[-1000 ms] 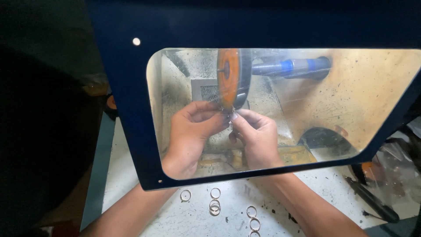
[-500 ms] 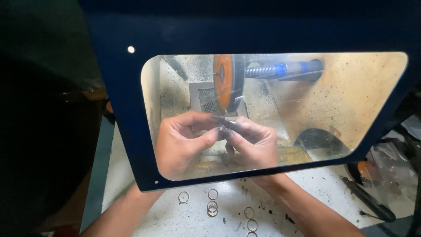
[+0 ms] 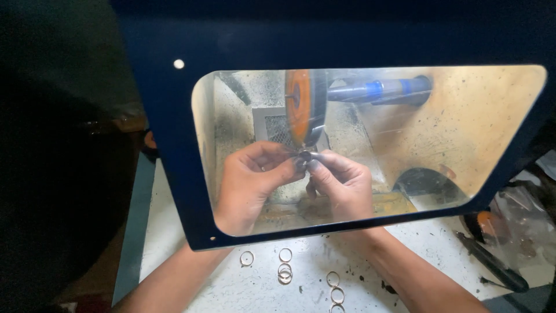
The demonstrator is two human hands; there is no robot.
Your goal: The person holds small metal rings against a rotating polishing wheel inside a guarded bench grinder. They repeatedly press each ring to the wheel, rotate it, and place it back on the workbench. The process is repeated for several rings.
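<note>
Behind a clear window in a dark blue guard [image 3: 174, 174], my left hand [image 3: 250, 181] and my right hand [image 3: 340, 184] pinch one small metal ring [image 3: 304, 155] between their fingertips. The ring sits right at the lower rim of an orange polishing wheel [image 3: 301, 107], which is mounted upright on a shaft with blue bands [image 3: 379, 90]. Whether the ring touches the wheel is unclear through the dusty window.
Several loose metal rings [image 3: 284, 270] lie on the speckled white bench [image 3: 191, 226] below the guard. A dark hand tool [image 3: 492, 264] and crumpled clear plastic [image 3: 521, 226] sit at the right. A mesh vent [image 3: 272, 124] is behind the wheel.
Both hands have lifted the ring slightly, bringing it up against the wheel's lower rim. The view has shifted a little.
</note>
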